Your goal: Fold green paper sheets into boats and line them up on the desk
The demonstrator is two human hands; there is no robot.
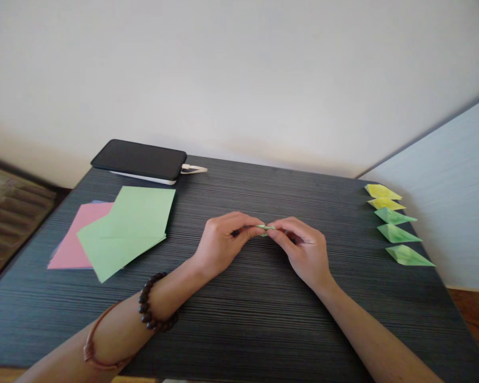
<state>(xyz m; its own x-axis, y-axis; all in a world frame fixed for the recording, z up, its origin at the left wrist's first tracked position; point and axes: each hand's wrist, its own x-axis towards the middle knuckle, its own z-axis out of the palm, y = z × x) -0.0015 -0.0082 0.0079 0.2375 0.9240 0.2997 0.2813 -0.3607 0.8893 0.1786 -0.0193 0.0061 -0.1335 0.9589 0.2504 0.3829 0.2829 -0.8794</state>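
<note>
Pinching a small green paper piece from both sides, the person is holding it over the middle of the dark tabletop; the left hand is gripping its left end between thumb and forefinger, and the right hand is gripping its right end in the same way; neither hand is standing open.

The piece is sitting at the fingertips, to the right of the left hand and to the left of the right hand; its visible part is running crosswise, so its long axis seems to be bridging the narrow gap from one hand to the other; neither hand is nearer, since both are touching it; the fingers are covering its ends, so its full shape cannot be told.

To the left of the left hand, well apart from it, light green sheets are overlapping a pink sheet; beyond them, a black phone is lying with a white cable at its right end; well to the right of the right hand, two yellow folded pieces and three green folded pieces are lying in a row, the green ones coming nearest to that hand.
</note>
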